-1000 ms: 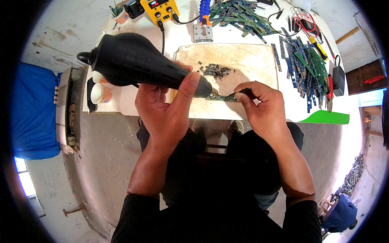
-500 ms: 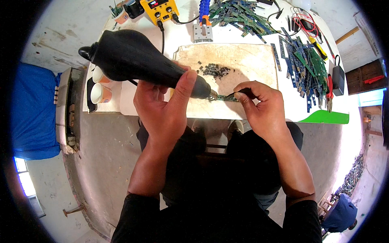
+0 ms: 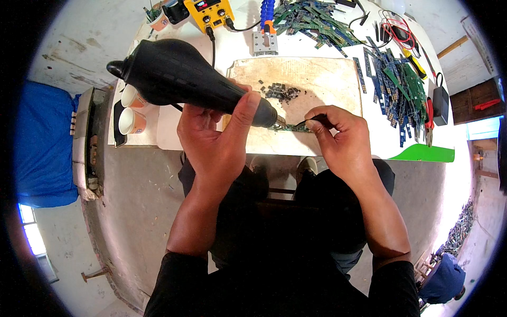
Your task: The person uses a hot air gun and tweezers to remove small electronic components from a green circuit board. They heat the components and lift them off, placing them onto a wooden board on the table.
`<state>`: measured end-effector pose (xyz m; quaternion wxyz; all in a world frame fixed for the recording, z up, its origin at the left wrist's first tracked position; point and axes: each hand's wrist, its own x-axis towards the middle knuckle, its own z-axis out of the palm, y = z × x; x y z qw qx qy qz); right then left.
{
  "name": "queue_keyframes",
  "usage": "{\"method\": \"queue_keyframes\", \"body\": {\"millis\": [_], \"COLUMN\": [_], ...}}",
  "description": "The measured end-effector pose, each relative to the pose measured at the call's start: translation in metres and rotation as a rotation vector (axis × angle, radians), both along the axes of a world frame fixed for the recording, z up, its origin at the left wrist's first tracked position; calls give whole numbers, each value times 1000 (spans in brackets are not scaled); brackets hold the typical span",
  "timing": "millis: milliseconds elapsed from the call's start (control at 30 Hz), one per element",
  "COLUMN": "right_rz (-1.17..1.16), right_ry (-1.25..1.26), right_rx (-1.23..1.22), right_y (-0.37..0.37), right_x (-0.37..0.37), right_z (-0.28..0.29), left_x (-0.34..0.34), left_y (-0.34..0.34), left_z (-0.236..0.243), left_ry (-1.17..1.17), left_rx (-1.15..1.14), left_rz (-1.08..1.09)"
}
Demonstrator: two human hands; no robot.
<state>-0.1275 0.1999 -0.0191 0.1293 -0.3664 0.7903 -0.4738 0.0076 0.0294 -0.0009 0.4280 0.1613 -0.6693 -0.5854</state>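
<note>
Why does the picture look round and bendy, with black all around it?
Head view: a fisheye lens makes a round picture with black corners and bends the white table's straight edge near the rim. Daylight is bright, so the tabletop glares pale. The left hand and black hot-air tool look sharp, and so does the right hand.

Bright daylight, sharp centre, fisheye bending, dark rim.
</note>
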Motion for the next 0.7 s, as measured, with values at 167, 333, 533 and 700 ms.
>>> {"method": "queue_keyframes", "body": {"millis": [167, 333, 533, 700], "right_rz": [3, 7, 6, 9], "right_ry": [6, 4, 23, 15], "right_rx": [-4, -10, -5, -7], "right_y": [0, 0, 0, 0], "right_x": [-1, -1, -1, -1], "right_z": [-2, -2, -2, -1], "left_x": [1, 1, 2, 0], "left_y": [0, 0, -1, 0], "left_z": [0, 0, 0, 0], "left_ry": [-14, -15, -12, 27], "left_rx": [-28, -15, -3, 24], "left_rz": [-6, 0, -5, 11]}}
